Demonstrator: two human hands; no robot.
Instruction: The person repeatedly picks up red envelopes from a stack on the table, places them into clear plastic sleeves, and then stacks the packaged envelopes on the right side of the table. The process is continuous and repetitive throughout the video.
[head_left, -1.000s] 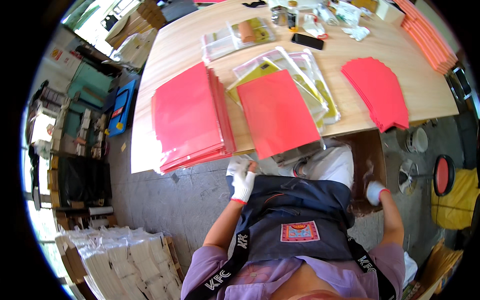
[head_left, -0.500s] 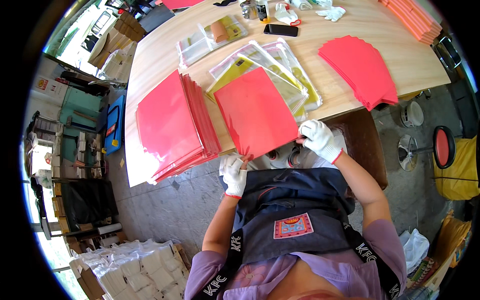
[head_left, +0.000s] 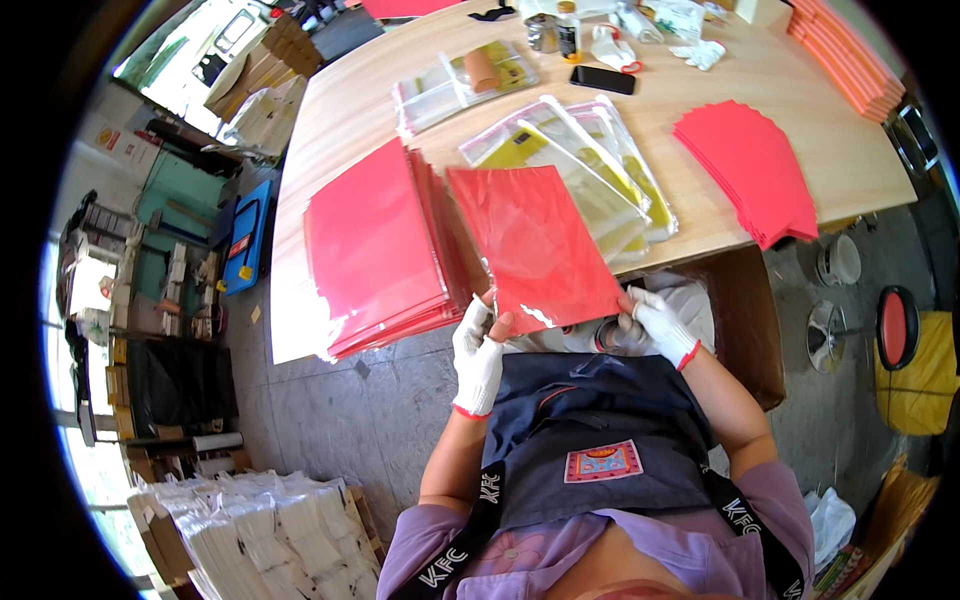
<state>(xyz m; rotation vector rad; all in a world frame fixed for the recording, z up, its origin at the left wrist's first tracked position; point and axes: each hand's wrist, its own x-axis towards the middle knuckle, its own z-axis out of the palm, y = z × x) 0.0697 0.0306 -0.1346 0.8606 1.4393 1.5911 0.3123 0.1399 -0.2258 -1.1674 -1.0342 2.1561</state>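
A red sheet in a glossy clear plastic bag [head_left: 540, 240] is held over the table's near edge. At its lower left corner my left hand [head_left: 476, 362], in a white glove with bare fingertips, is closed on it. My right hand [head_left: 656, 322], gloved the same way, pinches the lower right corner. To the left lies a thick stack of bagged red sheets [head_left: 368, 235], its right edges uneven. Clear plastic bags with yellow-green patches [head_left: 632, 195] lie fanned out behind and right of the held sheet. Farther right, bare red sheets [head_left: 748, 165] form a fanned pile.
On the wooden table [head_left: 350, 90] are more clear bags with a brown roll [head_left: 481, 70], a black phone [head_left: 603, 79], a bottle [head_left: 568, 32], a tin [head_left: 541, 33] and white gloves [head_left: 697, 54]. Orange-pink stacked pieces [head_left: 848, 60] stand far right. Wrapped white bundles [head_left: 270, 540] sit lower left.
The red sheet's surface now looks wrinkled and shinier along its near edge. My left hand has turned more upright at the corner. The whole view has shifted slightly.
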